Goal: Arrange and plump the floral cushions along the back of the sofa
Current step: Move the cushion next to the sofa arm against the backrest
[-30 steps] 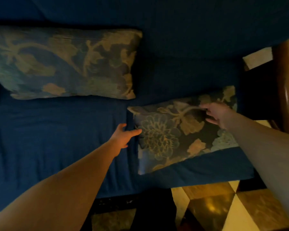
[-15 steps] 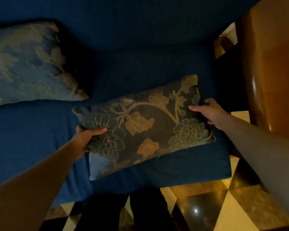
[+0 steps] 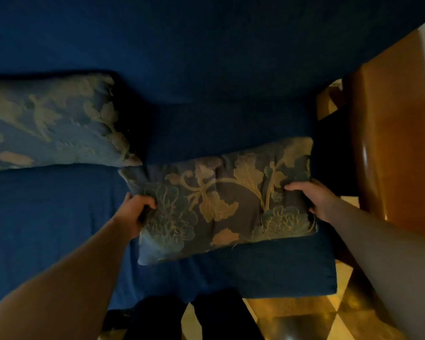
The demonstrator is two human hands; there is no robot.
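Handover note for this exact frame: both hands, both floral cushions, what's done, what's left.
Left hand: gripping the left end of the near cushion.
Right hand: gripping its right end.
Near cushion: held over the blue seat, not yet at the sofa back.
Far cushion: already propped against the back, on the left.
Left: set the held cushion against the back beside it, then plump both.

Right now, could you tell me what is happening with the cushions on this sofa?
A person grips a floral cushion at both ends, left hand and right hand, over the blue sofa seat. A second floral cushion already leans against the backrest at left. The held one is not yet placed beside it.
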